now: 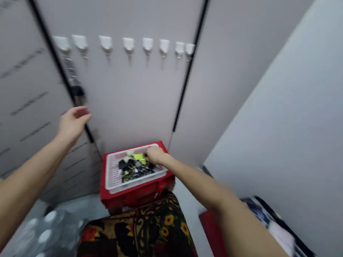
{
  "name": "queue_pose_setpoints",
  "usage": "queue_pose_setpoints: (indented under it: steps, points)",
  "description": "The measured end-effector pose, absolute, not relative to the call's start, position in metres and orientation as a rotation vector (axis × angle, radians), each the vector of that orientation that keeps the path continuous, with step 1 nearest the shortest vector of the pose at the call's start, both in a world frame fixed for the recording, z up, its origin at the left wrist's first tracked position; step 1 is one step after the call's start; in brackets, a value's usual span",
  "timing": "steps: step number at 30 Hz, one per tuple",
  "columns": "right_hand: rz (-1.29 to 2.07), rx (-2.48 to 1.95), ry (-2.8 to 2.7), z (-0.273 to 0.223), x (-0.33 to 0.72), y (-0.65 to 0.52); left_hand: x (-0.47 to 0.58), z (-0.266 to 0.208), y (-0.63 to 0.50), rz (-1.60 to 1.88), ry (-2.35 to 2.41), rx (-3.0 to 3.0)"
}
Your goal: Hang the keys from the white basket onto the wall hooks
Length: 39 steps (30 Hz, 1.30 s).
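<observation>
a row of white wall hooks ran across a pale grey panel, split by black vertical strips. lower down lay a floral patterned cloth, with a clear plastic bubbled sheet beside it to the left.

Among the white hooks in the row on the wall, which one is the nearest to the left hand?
The hook at the left end of the row. It sits above the raised left hand, while the others run away to the right, towards the black strip.
</observation>
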State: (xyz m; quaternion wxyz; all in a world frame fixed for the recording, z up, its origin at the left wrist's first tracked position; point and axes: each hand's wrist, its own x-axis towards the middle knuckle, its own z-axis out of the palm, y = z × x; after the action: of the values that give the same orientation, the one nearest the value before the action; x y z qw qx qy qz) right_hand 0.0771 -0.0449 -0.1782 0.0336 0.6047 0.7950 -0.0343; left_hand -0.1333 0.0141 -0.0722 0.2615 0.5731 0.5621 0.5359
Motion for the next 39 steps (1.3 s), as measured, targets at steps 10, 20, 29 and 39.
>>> queue_pose_setpoints:
  steps: [10, 20, 29, 39]
  points:
    - [-0.319, 2.043, 2.657, -0.146, 0.102, -0.058, -0.072, -0.118, -0.037, 0.675, 1.432, 1.92]
    - [-0.817, 2.15, 3.069, -0.086, 0.081, -0.06, -0.035, -0.138, -0.057, 0.801, 0.985, 1.663]
    - [-2.216, 2.439, 2.56, -0.092, 0.067, -0.046, -0.079, -0.124, -0.038, 0.947, 0.878, 1.356]
    - [-2.115, 2.347, 2.955, -0.085, 0.035, -0.041, -0.1, -0.109, -0.046, 0.865, 0.731, 1.351]
